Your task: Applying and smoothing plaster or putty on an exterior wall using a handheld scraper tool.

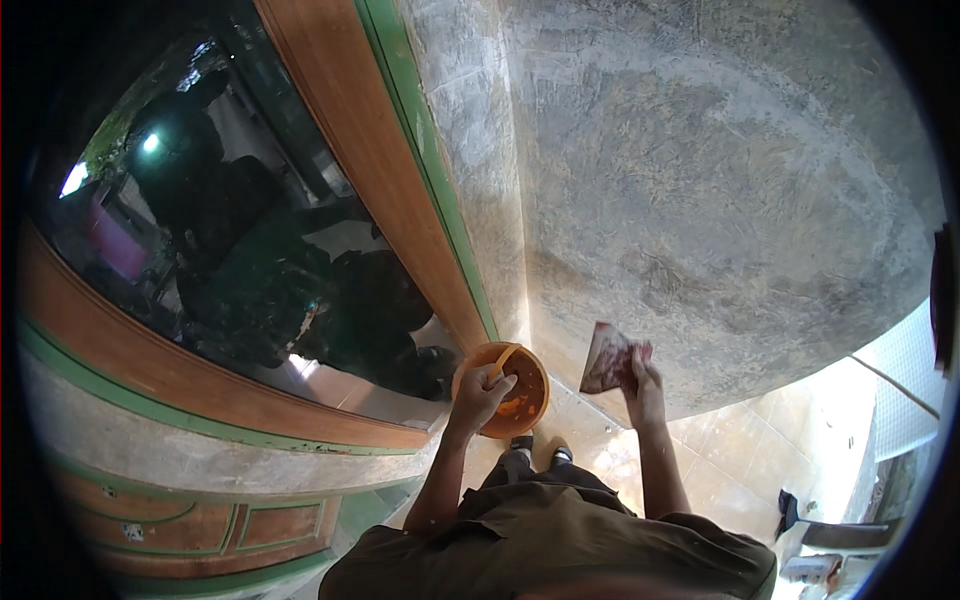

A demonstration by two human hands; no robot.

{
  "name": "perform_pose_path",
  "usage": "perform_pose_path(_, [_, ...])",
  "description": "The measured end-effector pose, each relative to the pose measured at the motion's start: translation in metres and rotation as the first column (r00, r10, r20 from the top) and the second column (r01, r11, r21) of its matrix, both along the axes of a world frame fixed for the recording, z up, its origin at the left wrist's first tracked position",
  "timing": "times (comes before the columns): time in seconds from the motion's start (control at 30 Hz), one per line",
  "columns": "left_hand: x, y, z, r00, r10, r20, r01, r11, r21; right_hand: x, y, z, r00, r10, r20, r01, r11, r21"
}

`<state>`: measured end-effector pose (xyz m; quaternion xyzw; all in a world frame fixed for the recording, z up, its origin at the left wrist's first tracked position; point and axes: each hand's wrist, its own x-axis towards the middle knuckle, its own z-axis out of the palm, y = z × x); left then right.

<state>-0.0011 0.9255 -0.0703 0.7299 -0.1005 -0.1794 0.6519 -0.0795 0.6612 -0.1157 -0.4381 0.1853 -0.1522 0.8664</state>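
Observation:
My left hand (479,402) is closed around the orange handle of a round orange bucket (545,408), which hangs in front of me above my feet. Orange smears mark the bucket's inside; the far part of it lies in shadow. My right hand (645,392) grips a thin, flat, four-sided piece (602,362), pale with reddish-brown stains. Its exact kind I cannot make out. This piece is held up in front of the rough grey wall (690,220), and whether it touches the wall I cannot tell.
To the left is a dark reflective window pane (250,230) in a brown wooden frame (370,170) with green edging. Below it are brown panels (180,525). Pale floor tiles (740,450) lie under me. Assorted items (840,540) are at lower right, near a thin rod (895,385).

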Motion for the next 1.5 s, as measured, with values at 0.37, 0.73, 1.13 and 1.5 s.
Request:
perform_pose_path(0.37, [-0.028,0.003,0.035,0.995,0.095,-0.008,-0.095,0.995,0.016,0.055,-0.014,0.041,0.964,0.261,0.057,-0.195,0.833,-0.519])
perform_pose_path(0.73, [-0.004,-0.001,0.07,0.973,0.146,0.18,-0.144,0.989,-0.021,0.211,0.039,0.264,0.505,0.465,0.727,0.688,0.292,-0.665])
perform_pose_path(1.13, [0.039,0.003,0.078,0.952,0.046,0.304,-0.04,0.999,-0.026,0.283,0.037,0.194,0.577,0.57,0.585,0.755,-0.099,-0.648])
perform_pose_path(1.5, [0.074,-0.003,0.07,0.981,-0.011,0.192,0.017,0.999,-0.029,0.24,0.051,0.283,0.656,0.357,0.666,0.608,0.274,-0.745])
